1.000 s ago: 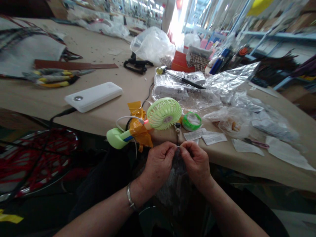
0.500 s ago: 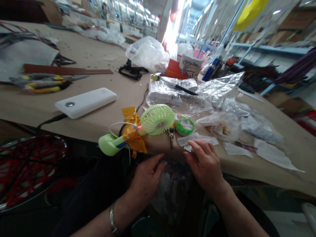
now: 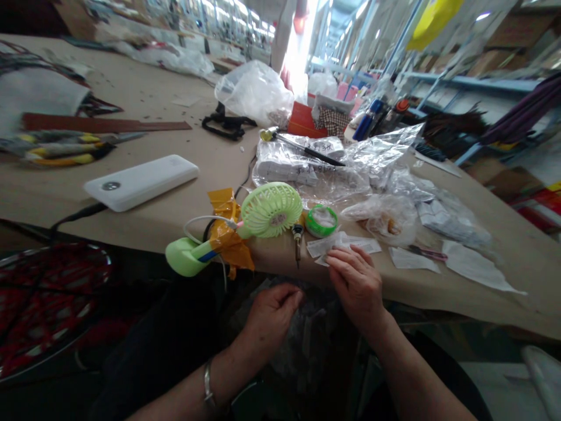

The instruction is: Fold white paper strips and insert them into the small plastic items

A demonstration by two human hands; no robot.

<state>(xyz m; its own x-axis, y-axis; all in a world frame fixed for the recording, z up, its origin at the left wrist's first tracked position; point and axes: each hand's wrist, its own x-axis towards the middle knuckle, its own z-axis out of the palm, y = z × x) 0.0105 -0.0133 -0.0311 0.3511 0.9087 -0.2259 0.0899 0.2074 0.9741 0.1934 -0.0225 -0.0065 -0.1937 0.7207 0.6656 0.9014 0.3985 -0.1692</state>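
Paper slips (image 3: 367, 244) lie partly beneath the fingers (image 3: 344, 261) — those of the right hand (image 3: 360, 287).

Ceiling lights (image 3: 241, 7) are glowing beyond the worktop's (image 3: 166, 146) far edge; blue shelving (image 3: 482, 82) is standing past its right edge.

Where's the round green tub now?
Head view, just right of centre: the round green tub sits between the pale green plastic fan and crumpled clear plastic bag, beyond the right hand.

The right hand (image 3: 357, 285) touches white papers (image 3: 369, 244) on the worktop (image 3: 407, 286); the left hand (image 3: 270, 311) pinches its fingers (image 3: 294, 297) together.
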